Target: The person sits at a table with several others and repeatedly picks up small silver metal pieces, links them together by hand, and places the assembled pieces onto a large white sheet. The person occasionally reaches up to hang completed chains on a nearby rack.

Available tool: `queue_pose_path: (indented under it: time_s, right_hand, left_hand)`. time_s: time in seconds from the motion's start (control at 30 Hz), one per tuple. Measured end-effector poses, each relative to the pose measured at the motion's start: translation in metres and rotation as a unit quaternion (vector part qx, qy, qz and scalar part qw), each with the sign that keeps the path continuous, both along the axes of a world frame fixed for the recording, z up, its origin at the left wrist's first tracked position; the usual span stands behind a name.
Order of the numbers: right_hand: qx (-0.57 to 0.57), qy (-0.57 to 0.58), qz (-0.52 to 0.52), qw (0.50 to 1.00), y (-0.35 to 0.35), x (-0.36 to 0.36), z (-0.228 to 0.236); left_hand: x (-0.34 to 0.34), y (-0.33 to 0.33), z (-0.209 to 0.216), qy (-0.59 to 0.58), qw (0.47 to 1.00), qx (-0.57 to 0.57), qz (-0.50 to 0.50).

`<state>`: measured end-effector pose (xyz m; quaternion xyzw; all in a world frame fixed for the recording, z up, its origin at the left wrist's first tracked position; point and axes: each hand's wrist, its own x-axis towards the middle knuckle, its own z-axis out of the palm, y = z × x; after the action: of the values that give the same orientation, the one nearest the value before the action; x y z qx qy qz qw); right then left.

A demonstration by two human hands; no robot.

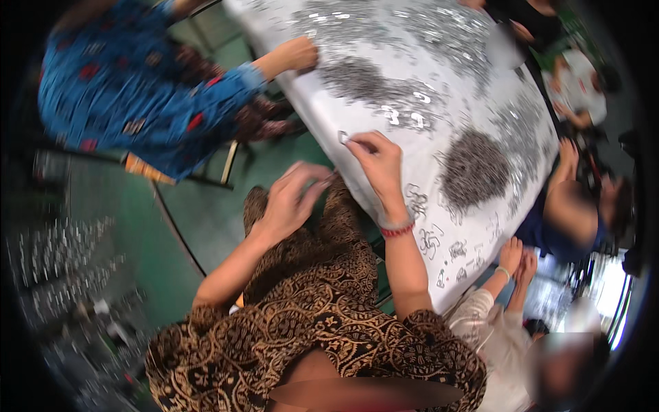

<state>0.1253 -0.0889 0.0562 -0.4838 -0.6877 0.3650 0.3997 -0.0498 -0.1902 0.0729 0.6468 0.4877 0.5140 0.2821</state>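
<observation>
My right hand [376, 161], a red bead bracelet at its wrist, is at the near left edge of the white-covered table [425, 154]. Its thumb and forefinger pinch a small pale metal piece [342, 137] with a bent, loop-like outline; blur hides its exact kind. My left hand [292, 199] hovers over my lap, off the table edge. Its fingers are curled and smeared by motion, so whether they hold anything is unclear. Right of my right hand lies a dense dark heap of thin metal pieces [475, 168]. Small groups of bent wire-like pieces [417, 199] lie near my right wrist.
Farther up are another dark heap [353, 77] and broad scatters of silvery pieces [449, 34]. A person in blue [137, 89] sits at the left, one hand [298, 53] on the table. Several other people sit along the right side. Green floor [147, 226] shows at left.
</observation>
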Motion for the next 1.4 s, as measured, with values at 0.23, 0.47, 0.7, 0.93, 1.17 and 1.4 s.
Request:
queue_pose_path:
  time_s: [0.23,0.47,0.7,0.93,1.17,1.4]
  right_hand:
    - [0.043,0.072,-0.039,0.996,-0.064,-0.023,0.041]
    - [0.053,0.121,-0.053,0.99,-0.066,-0.021,0.04]
    - [-0.028,0.141,-0.021,0.989,-0.071,-0.014,0.037]
    - [-0.004,0.13,-0.015,0.991,-0.068,-0.006,0.02]
    - [-0.006,0.131,-0.025,0.991,-0.065,-0.005,0.024]
    - [-0.013,0.115,-0.049,0.992,-0.071,-0.008,0.027]
  left_hand:
    - [-0.004,0.015,-0.008,0.07,0.997,0.035,0.005]
    - [0.005,0.011,-0.009,-0.022,0.999,0.033,0.017]
    - [-0.024,0.124,-0.05,0.168,0.981,0.035,0.087]
    - [-0.032,0.216,-0.09,0.466,0.883,0.049,-0.033]
    - [-0.027,0.192,-0.079,0.254,0.967,0.022,-0.01]
    - [-0.005,0.122,-0.038,0.066,0.994,-0.09,0.017]
